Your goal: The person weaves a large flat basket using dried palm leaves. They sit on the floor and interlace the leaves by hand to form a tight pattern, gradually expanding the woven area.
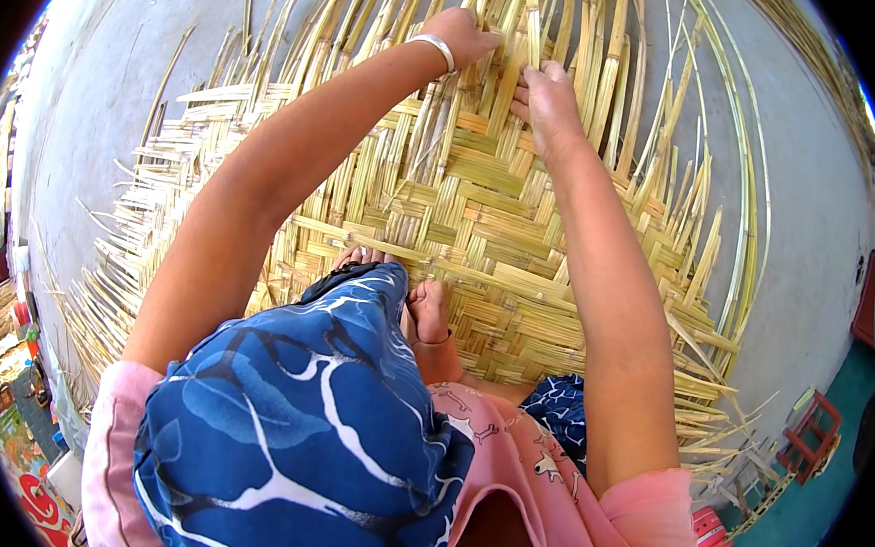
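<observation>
A large woven mat [492,207] of flat, yellow-green split cane lies under both my hands, its loose strips fanning out beyond the far edge. My left hand [462,36], with a pale bangle at the wrist, is closed among the upright strips there; its fingertips are partly hidden. Close by, on the right and a little nearer, my right hand [551,102] pinches a raised cane strip [533,29] between thumb and finger. Its other fingers curl over the weave.
My bare foot [429,311] rests on the mat, beside my knee in blue patterned cloth [289,405]. Grey floor [812,216] surrounds the mat. Long loose canes [748,192] lie along its right side. A small red-brown stool [810,437] stands at the lower right.
</observation>
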Available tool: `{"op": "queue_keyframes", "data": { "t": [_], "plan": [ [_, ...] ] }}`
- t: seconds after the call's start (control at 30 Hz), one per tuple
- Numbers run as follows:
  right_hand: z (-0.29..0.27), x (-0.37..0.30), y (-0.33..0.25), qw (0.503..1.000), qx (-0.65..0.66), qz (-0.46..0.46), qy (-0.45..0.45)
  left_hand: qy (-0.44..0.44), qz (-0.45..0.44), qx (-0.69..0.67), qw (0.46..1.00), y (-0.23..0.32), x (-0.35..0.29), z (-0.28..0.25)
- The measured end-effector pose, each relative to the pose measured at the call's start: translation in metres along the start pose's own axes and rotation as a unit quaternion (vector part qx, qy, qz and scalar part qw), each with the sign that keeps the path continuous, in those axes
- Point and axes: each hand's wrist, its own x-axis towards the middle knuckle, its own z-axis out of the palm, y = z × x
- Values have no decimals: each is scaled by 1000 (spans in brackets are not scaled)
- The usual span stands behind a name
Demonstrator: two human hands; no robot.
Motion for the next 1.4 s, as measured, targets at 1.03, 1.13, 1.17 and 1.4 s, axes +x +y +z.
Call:
{"op": "queue_keyframes", "data": {
  "t": [1.03,1.13,1.17,1.4],
  "plan": [
    [-2,-11,1,999,-17,-42,-21,-101,-154,-642,745,27,-19,-32],
    [-5,-22,-15,997,-16,-21,-76,-186,-179,-648,716,22,-20,-35],
    [-6,-25,-19,995,-24,-14,-93,-220,-191,-653,699,21,-20,-37],
    [-15,-17,-12,986,-131,-30,-98,-71,-74,-649,754,-6,-26,-50]
  ]
}}
